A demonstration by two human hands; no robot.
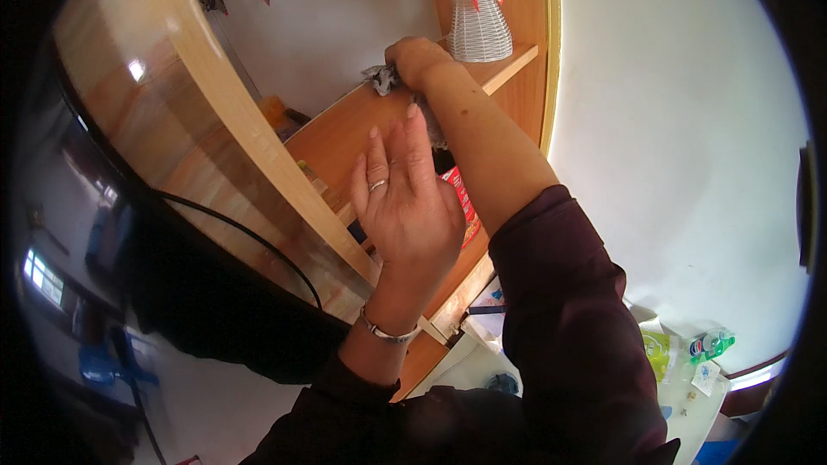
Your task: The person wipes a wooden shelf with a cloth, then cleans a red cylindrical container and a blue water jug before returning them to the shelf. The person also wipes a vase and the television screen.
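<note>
My right hand [420, 61] grips a crumpled grey cloth [382, 79] on a wooden shelf board [349, 119]. Beside that hand, on a higher shelf, stands a white wicker vase [481, 29] with a red bow and green leaves. My left hand [410, 206], wearing a ring and a bracelet, is raised in front of the shelf. Its fingers are extended, and I see nothing held in it. A greyish item [434, 126], too covered to identify, shows between my left fingers and right forearm. Behind my left hand, a red printed package [462, 203] is partly hidden.
A large glossy black screen [84, 219] stands close on the left, with a black cable [258, 236] beside it. A pale wooden frame edge [239, 123] slants past my left hand. At lower right, a table [694, 429] holds a green bottle [711, 345] and a green packet [658, 352].
</note>
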